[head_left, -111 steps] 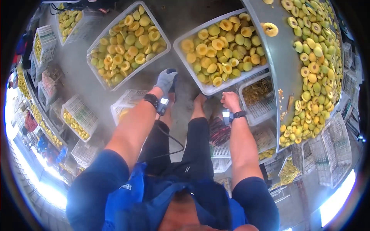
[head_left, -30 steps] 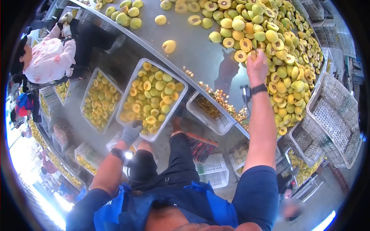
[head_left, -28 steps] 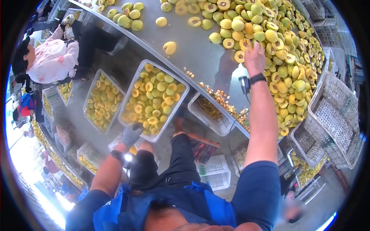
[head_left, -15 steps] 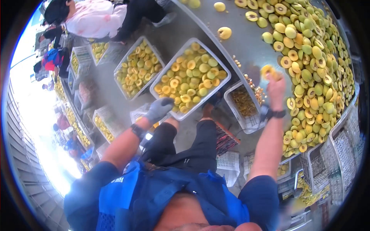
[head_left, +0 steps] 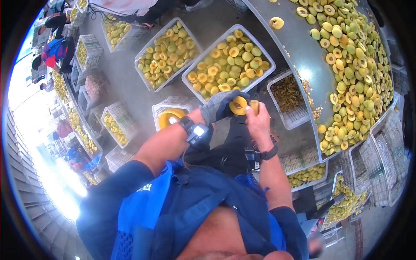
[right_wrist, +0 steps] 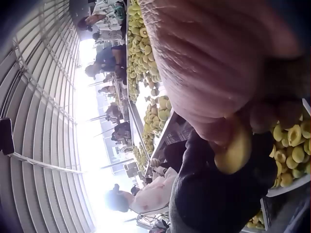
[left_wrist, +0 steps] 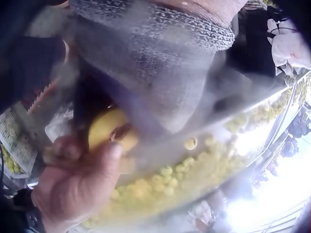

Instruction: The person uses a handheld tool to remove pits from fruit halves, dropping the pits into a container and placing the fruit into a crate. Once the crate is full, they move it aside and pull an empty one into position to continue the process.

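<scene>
Here the peach half [head_left: 238, 105] sits in front of the person's body, above the knees, with its cut face up and a dark hollow in the middle. The left hand [head_left: 221, 106], in a grey glove, curls its fingers around the fruit from the side. The right hand [head_left: 258, 122], bare, touches the fruit on the other side; its fingers are bent close together and seem to pinch something small at the rim, but what it is cannot be told. To do this step well, the gloved hand should probably hold the half steady without squeezing, because the flesh looks soft. The bare fingers should work only at the hollow. Just beyond the hands stands a white crate [head_left: 265, 60] full of halves, and to the right the metal table [head_left: 303, 56] carries many more.
</scene>
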`<action>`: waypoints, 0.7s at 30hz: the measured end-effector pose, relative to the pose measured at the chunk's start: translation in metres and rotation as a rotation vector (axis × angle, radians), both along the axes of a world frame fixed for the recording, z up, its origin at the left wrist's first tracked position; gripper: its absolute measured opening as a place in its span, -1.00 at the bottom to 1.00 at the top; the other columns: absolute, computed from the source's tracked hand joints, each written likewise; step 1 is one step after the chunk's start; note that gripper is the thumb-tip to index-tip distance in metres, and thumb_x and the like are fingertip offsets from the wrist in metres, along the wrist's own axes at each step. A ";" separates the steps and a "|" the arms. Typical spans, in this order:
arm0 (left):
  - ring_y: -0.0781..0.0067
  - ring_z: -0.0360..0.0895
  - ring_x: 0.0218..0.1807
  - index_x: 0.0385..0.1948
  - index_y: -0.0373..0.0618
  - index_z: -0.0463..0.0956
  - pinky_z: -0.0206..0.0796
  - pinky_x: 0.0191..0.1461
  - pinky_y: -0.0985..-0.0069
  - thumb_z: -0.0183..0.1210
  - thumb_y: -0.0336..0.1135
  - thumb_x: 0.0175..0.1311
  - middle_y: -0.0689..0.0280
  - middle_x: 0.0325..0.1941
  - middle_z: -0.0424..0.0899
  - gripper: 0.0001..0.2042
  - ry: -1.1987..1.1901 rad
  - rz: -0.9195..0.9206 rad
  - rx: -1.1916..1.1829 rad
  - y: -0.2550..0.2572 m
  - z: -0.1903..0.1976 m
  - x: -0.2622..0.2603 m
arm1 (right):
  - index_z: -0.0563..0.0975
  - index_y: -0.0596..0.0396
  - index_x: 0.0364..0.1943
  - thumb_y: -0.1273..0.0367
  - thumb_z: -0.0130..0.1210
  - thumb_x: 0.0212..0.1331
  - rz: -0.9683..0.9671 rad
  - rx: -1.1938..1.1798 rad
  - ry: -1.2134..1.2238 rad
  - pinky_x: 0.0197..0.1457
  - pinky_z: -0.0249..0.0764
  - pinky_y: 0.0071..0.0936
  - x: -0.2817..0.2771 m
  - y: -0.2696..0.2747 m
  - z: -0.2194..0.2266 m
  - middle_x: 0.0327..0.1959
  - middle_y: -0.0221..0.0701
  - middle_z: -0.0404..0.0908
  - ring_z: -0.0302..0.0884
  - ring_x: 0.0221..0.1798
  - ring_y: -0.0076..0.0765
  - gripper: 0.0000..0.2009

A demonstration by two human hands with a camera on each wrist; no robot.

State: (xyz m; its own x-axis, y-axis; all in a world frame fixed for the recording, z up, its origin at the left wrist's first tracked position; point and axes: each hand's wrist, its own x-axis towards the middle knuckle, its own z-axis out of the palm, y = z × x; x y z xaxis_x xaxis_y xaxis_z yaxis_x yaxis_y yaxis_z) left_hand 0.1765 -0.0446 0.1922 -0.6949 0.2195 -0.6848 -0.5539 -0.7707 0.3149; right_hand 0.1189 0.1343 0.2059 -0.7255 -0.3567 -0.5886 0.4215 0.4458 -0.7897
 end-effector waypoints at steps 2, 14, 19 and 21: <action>0.39 0.64 0.04 0.20 -0.22 0.49 0.56 0.02 0.46 0.04 0.02 0.51 0.23 0.09 0.65 -0.51 0.017 0.052 0.029 -0.005 -0.002 0.007 | 0.49 0.21 -0.13 0.24 0.15 0.35 0.008 0.016 0.001 -0.48 0.42 -0.50 0.005 0.001 0.024 -0.50 -0.42 0.55 0.47 -0.58 -0.55 -0.72; 0.28 0.66 0.04 0.15 -0.29 0.51 0.57 0.05 0.42 0.11 -0.20 0.47 0.17 0.05 0.67 -0.62 0.659 -0.267 -0.827 -0.033 0.052 0.010 | 0.48 0.16 -0.05 0.30 0.11 0.35 0.179 0.199 0.340 -0.14 0.50 -0.03 0.035 -0.019 0.073 -0.28 -0.02 0.66 0.62 -0.19 0.23 -0.76; 0.42 0.66 0.01 0.04 -0.17 0.61 0.52 0.08 0.49 0.34 -0.43 0.16 0.28 -0.01 0.71 -0.63 0.420 -0.120 -0.619 -0.020 0.039 -0.004 | 0.45 0.14 -0.07 0.35 0.09 0.34 0.238 0.304 0.343 -0.17 0.49 0.01 0.010 -0.019 0.064 -0.28 -0.01 0.66 0.62 -0.19 0.25 -0.80; 0.46 0.66 -0.01 0.04 -0.20 0.60 0.52 0.06 0.51 0.32 -0.37 0.23 0.29 -0.02 0.70 -0.66 0.227 -0.044 -0.421 -0.014 0.048 -0.017 | 0.44 0.14 -0.07 0.38 0.08 0.35 0.286 0.360 0.340 -0.16 0.49 0.01 -0.001 -0.015 0.061 -0.26 0.01 0.66 0.62 -0.17 0.26 -0.82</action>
